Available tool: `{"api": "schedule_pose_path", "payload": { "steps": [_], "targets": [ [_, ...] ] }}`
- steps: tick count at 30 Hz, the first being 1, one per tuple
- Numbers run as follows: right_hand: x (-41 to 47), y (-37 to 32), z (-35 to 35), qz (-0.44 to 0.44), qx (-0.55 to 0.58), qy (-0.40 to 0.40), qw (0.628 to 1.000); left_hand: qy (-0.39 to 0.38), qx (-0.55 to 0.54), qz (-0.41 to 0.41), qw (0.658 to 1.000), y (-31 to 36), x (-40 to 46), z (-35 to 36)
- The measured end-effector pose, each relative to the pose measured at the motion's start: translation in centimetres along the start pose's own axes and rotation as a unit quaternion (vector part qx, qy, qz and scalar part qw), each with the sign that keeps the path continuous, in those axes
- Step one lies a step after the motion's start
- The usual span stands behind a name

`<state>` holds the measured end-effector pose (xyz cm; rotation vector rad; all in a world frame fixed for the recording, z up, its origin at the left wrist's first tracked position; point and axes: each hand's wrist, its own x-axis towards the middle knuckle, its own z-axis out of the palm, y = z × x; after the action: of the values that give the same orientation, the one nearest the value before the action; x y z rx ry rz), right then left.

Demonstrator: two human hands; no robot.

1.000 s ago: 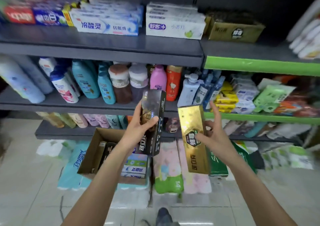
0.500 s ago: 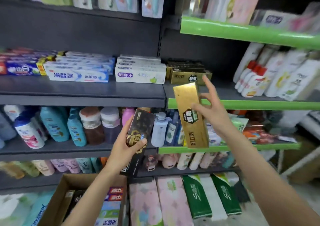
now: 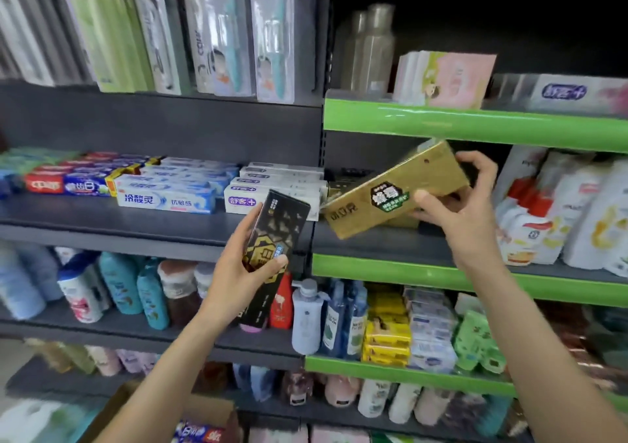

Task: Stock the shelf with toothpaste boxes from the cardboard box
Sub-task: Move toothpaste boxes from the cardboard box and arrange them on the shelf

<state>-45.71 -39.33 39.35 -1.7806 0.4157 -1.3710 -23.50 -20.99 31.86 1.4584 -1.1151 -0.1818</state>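
My right hand (image 3: 465,204) grips a gold toothpaste box (image 3: 390,191), tilted with its left end low over the grey shelf (image 3: 373,242) behind the green edge strip. Dark and gold boxes (image 3: 343,179) of the same kind lie stacked just behind it. My left hand (image 3: 238,269) holds a black toothpaste box (image 3: 275,249) upright in front of the shelf's lower level. White and blue toothpaste boxes (image 3: 166,191) lie in rows on the grey shelf to the left. The cardboard box (image 3: 217,415) sits at the bottom edge with toothpaste boxes inside.
Toothbrush packs (image 3: 217,31) hang above the toothpaste rows. Refill pouches (image 3: 557,215) stand right of the gold box. Shampoo bottles (image 3: 136,289) and soap packs (image 3: 387,327) fill the shelf below. A green-edged shelf (image 3: 475,126) runs just above my right hand.
The view has tilted upward. My right hand has carried the gold box up and right and turned it from upright to nearly flat at the shelf. The left hand rose with the black box.
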Motion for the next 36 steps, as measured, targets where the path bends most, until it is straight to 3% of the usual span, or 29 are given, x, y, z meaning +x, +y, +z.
{"api": "schedule_pose_path", "payload": {
  "steps": [2, 5, 11, 15, 17, 19, 21, 24, 28, 30, 32, 36],
  "targets": [
    [-0.2, 2.0, -0.4, 0.008, 0.026, 0.034, 0.999, 0.008, 0.014, 0.008, 1.000, 0.4, 0.3, 0.3],
    [0.0, 5.1, -0.8, 0.030, 0.007, 0.022, 0.999, -0.018, 0.034, 0.015, 0.999, 0.6, 0.7, 1.0],
    [2.2, 9.3, -2.4, 0.046, -0.195, 0.019, 0.980, -0.056, 0.055, -0.004, 0.997, 0.5, 1.7, 2.7],
    [3.9, 11.4, -3.0, 0.068, -0.394, 0.014, 0.917, -0.056, 0.020, -0.029, 0.998, 1.1, 2.8, 3.4],
    [4.2, 11.9, -2.9, 0.077, -0.492, -0.015, 0.867, -0.072, 0.041, -0.018, 0.996, 1.9, 3.9, 3.5],
    [4.0, 11.9, -3.1, 0.063, -0.514, -0.015, 0.856, -0.103, 0.122, 0.043, 0.986, 2.9, 5.5, 3.6],
    [3.6, 11.6, -3.4, 0.019, -0.487, -0.002, 0.873, -0.145, 0.271, 0.147, 0.940, 4.1, 7.8, 4.4],
    [2.7, 11.4, -4.0, -0.032, -0.464, -0.022, 0.885, -0.197, 0.477, 0.262, 0.816, 5.8, 11.8, 7.2],
    [2.2, 11.8, -5.6, -0.040, -0.447, -0.083, 0.890, -0.313, 0.535, 0.279, 0.733, 5.1, 14.8, 12.7],
    [2.0, 12.1, -6.3, -0.033, -0.437, -0.136, 0.888, -0.322, 0.571, 0.289, 0.697, 3.6, 14.8, 15.2],
    [1.8, 12.4, -6.8, -0.026, -0.450, -0.174, 0.875, -0.281, 0.583, 0.293, 0.704, 2.4, 14.5, 16.4],
    [1.2, 11.8, -6.7, -0.066, -0.469, -0.144, 0.869, -0.161, 0.488, 0.343, 0.786, 0.3, 13.1, 15.5]
  ]
}}
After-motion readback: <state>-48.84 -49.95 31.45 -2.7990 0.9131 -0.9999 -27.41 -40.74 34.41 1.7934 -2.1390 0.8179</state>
